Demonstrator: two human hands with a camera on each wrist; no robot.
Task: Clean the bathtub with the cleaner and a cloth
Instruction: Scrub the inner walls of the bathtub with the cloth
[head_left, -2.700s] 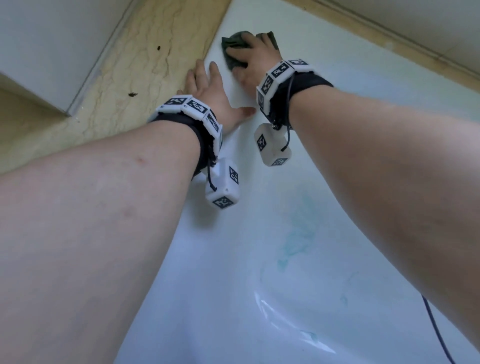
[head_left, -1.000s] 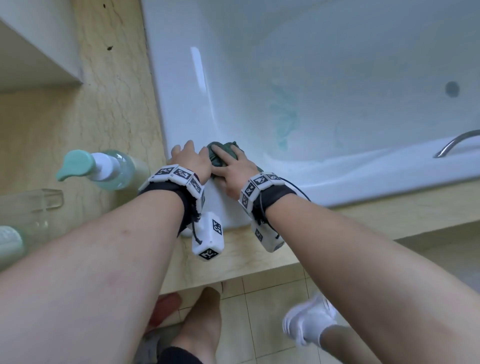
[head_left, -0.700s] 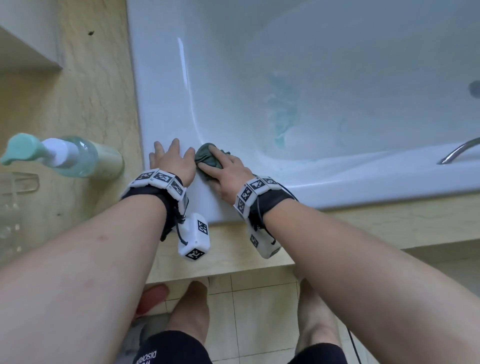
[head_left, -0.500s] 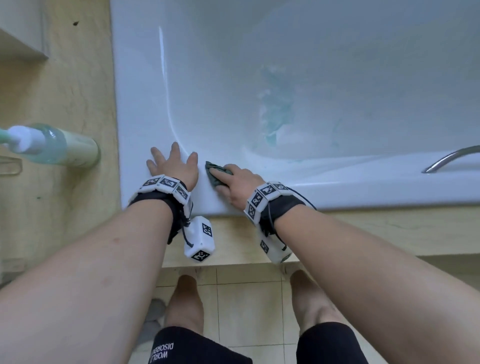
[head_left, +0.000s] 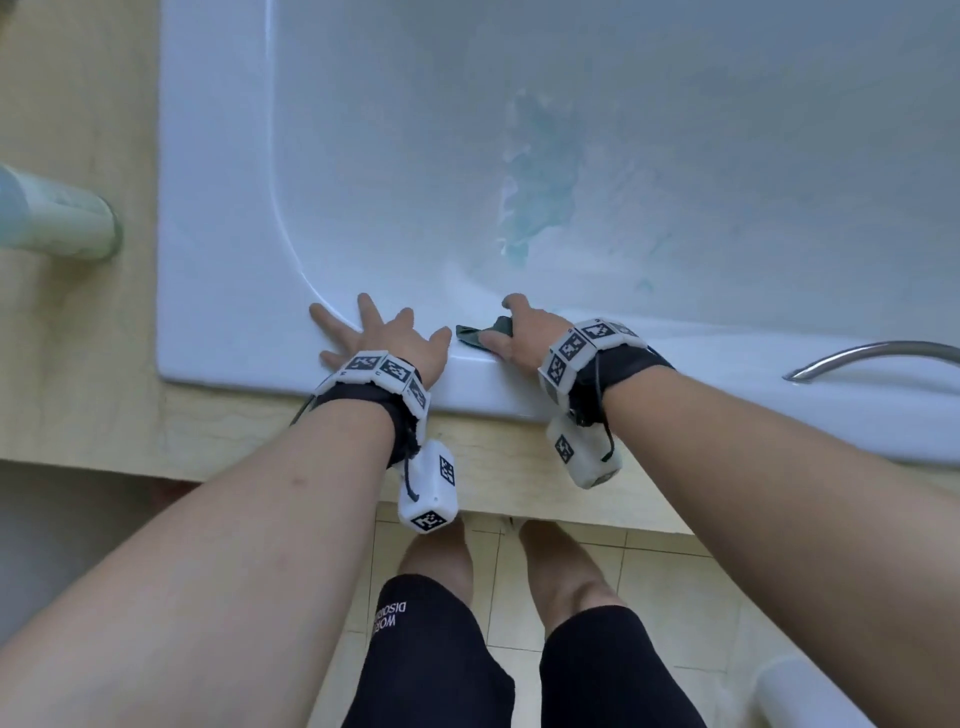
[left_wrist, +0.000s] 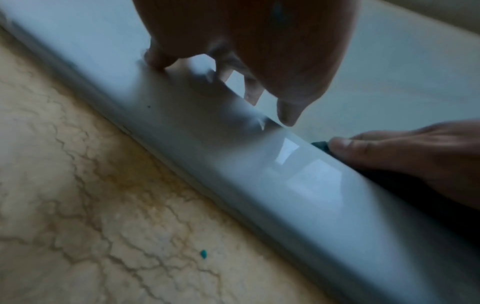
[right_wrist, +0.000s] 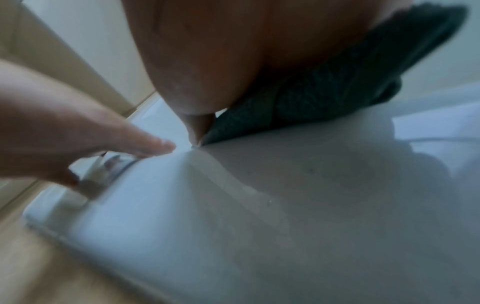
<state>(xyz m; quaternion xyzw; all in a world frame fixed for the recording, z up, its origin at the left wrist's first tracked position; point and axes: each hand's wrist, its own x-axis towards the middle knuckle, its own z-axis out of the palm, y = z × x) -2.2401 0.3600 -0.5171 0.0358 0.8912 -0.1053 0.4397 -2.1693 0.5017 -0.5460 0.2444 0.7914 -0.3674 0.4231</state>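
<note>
The dark green cloth (head_left: 480, 334) is pressed onto the near rim of the white bathtub (head_left: 218, 291) under the right hand (head_left: 522, 332), whose thumb and fingers are curled over it. Its long axis is laid along the rim, with a free corner pointed toward the left hand (head_left: 379, 338). The left hand is held flat on the rim with fingers spread, nothing grasped, just beside the cloth. Teal cleaner smears (head_left: 540, 192) on the tub's inner wall are shown only in the head view. A teal droplet (left_wrist: 203, 254) on the marbled ledge (left_wrist: 78, 205) is shown only by the left wrist view. The cloth's knit texture is resolved only in the right wrist view.
</note>
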